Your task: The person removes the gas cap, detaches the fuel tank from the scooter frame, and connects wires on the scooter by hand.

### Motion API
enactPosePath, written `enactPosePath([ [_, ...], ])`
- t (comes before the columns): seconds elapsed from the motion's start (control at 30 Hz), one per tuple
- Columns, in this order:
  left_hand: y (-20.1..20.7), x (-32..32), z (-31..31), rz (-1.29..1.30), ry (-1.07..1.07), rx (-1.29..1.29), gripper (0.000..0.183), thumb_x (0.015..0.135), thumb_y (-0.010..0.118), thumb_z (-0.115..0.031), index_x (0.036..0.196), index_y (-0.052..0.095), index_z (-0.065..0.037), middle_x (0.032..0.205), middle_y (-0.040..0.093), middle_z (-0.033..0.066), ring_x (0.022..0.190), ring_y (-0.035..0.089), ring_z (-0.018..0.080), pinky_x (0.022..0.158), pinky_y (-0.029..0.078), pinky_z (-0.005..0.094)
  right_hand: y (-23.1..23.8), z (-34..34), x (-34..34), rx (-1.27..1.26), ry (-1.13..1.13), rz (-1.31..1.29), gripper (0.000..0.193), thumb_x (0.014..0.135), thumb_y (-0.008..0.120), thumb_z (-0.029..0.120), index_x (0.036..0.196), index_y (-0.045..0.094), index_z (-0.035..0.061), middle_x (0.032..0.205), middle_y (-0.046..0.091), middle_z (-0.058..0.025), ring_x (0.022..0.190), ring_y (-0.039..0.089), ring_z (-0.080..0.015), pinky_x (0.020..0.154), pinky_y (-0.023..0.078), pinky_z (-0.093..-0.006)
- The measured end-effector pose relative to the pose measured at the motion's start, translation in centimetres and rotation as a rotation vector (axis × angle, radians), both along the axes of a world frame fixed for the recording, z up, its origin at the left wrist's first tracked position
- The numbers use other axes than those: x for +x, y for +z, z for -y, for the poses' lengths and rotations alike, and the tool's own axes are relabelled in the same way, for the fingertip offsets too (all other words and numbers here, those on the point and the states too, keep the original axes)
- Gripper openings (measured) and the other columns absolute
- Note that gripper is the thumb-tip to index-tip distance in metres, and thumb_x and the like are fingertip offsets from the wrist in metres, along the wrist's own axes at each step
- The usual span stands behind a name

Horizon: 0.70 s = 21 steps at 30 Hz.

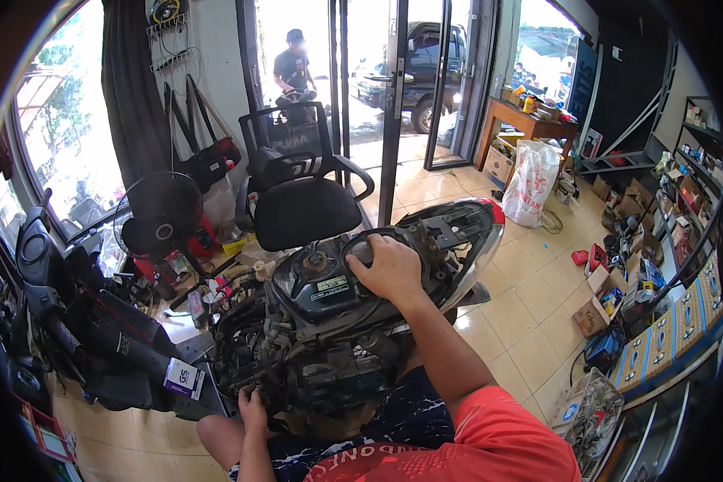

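A partly stripped scooter (321, 321) stands across in front of me, its body panels off and its engine and cables bare. My right hand (387, 269) lies on the black top of its rear section, thumb and fingers apart, just right of the fuel cap (316, 261). Low at the scooter's front end, my left hand (253, 410) has its fingers pressed together by the dark parts; what they hold is too small to make out. Left of that hand, a white and purple box (184, 378) rests on the dark footboard of a second scooter (116, 353).
Behind the scooter are an office chair (293, 209) and a black fan (161, 221). Outside the glass door, a person (295, 68) is near a dark car (426, 72). A white sack (530, 183), cardboard boxes (598, 301) and a patterned bench (675, 325) stand at right.
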<state>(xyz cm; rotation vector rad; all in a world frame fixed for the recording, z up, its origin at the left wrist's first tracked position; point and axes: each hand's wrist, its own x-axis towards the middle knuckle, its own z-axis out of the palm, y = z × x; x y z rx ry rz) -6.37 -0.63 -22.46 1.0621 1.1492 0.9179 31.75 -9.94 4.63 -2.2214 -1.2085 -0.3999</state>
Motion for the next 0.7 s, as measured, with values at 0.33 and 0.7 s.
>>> enactPosePath([
  [0.33,-1.1,-0.4,-0.5,0.008,-0.015,0.019,0.014,0.098,0.055,-0.014,0.11,0.056,-0.006,0.084,0.06,0.0021,0.069,0.056,0.0114,0.062,0.047,0.0265,0.0,-0.1,0.0,-0.032,-0.009,-0.012,0.05,0.086,0.066,0.051,0.101,0.066,0.0041,0.1,0.07,-0.0145,0.095,0.069,-0.0335,0.082,0.055,-0.0443],
  [0.7,-1.3,-0.4,-0.4,-0.002,-0.014,0.031,0.018,0.098,0.055,-0.014,0.114,0.056,-0.005,0.086,0.061,0.0034,0.072,0.059,0.0125,0.064,0.049,0.0273,-0.1,-0.1,0.0,-0.016,-0.007,-0.006,0.05,0.085,0.067,0.05,0.102,0.067,0.0033,0.098,0.07,-0.0147,0.095,0.069,-0.0336,0.082,0.055,-0.0441],
])
